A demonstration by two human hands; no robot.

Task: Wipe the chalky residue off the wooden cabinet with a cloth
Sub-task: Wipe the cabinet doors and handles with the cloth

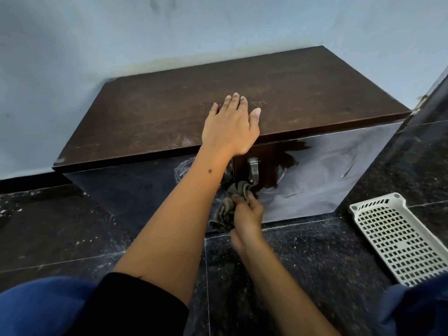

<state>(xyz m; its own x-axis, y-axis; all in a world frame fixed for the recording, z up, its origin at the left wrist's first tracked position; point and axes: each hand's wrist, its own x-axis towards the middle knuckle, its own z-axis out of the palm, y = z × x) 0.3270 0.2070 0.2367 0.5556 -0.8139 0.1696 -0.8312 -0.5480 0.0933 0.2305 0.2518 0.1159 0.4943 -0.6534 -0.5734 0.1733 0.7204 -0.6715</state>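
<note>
Cabinet (150, 110) sits low against the wall, filling the middle of our view, with one metal handle (253, 169) in sight on its glossy front. We judge the job partly done: a dark cleared patch surrounds the handle, while chalky residue (339, 163) still swirls across the front toward 3 o'clock, and faint marks dot the top. Our left hand (230, 124) lies flat, fingers straight, on the top near its front edge. Our right hand (247, 214), at 6 o'clock from it, grips the one crumpled cloth (230, 202) against the front. One white perforated tray (397, 236) lies on the floor at 4 o'clock.
</note>
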